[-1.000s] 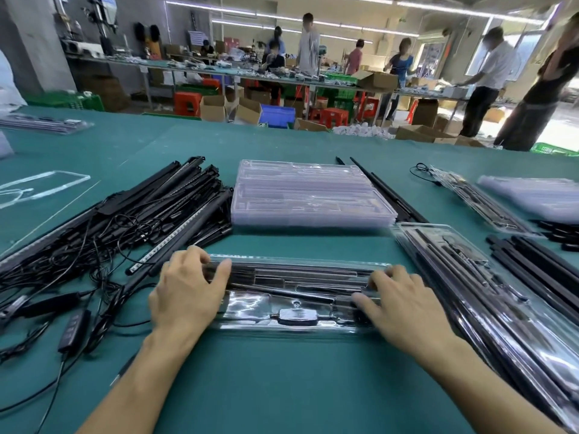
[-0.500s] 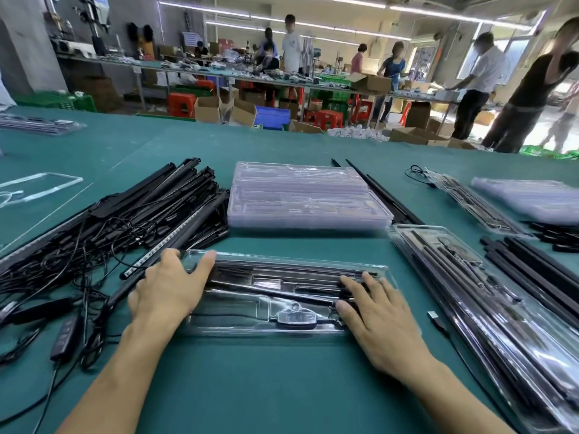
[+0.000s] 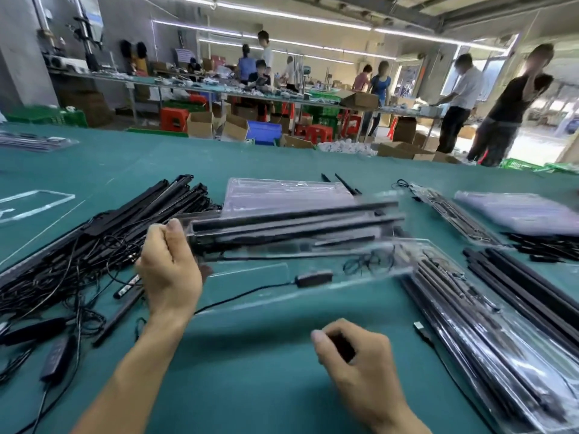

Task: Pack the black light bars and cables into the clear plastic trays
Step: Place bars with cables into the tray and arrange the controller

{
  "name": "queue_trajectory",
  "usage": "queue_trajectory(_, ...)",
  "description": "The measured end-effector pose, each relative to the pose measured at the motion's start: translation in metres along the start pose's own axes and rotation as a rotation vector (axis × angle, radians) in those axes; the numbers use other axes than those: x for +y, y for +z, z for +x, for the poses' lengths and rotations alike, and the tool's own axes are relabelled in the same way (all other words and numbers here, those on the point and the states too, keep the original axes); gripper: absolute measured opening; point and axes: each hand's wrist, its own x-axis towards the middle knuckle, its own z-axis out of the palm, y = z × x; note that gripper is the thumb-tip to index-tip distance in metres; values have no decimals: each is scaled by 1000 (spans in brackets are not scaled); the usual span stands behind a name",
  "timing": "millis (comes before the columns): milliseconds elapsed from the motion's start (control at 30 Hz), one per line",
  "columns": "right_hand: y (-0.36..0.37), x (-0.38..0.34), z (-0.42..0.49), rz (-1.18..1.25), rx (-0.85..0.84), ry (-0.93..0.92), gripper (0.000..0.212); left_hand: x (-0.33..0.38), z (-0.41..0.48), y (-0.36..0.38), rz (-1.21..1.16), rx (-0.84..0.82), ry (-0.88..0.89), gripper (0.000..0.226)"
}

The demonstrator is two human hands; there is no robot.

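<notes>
Head view: the left hand (image 3: 170, 270) grips the left end of a filled tray (image 3: 360, 264), held blurred above the table (image 3: 250, 386), with bars (image 3: 297, 214) and a cable (image 3: 247, 294) showing through it. The right hand (image 3: 360, 364) hangs near, fingers curled; whether round anything I cannot tell. Packed trays (image 3: 501, 355) lie at right. A loose tangle (image 3: 78, 261) waits at left and empty trays (image 3: 282, 195) sit beyond, so I judge much remains.
</notes>
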Motion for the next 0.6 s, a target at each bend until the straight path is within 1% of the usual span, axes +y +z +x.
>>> queue_trajectory(100,11,-16,11,183,-167,312,36,13,-10,15,-150,65,-241,39)
queue_trajectory(167,20,-27,23,350,-210,419,50,23,-24,27,-348,29,-422,36)
queue_trajectory(200,24,-33,30,443,-215,449,50,30,-35,31,-458,3,-500,34)
queue_trajectory(233,29,-39,35,539,-203,471,45,35,-46,35,-515,-15,-540,33)
queue_trajectory(300,33,-47,42,721,-112,512,21,40,-67,39,-482,-58,-528,32)
queue_trajectory(367,28,-43,46,851,32,597,9,41,-84,40,-498,-183,-573,29)
queue_trajectory(433,13,-33,46,938,112,666,13,40,-94,36,-589,-340,-642,25)
queue_trajectory(500,-5,-23,45,932,120,689,14,40,-98,32,-685,-499,-698,30)
queue_trajectory(567,-24,-11,41,849,106,699,16,42,-98,29,-660,-716,-741,40)
queue_trajectory(600,-35,-5,39,799,96,699,20,43,-98,28,-614,-824,-760,40)
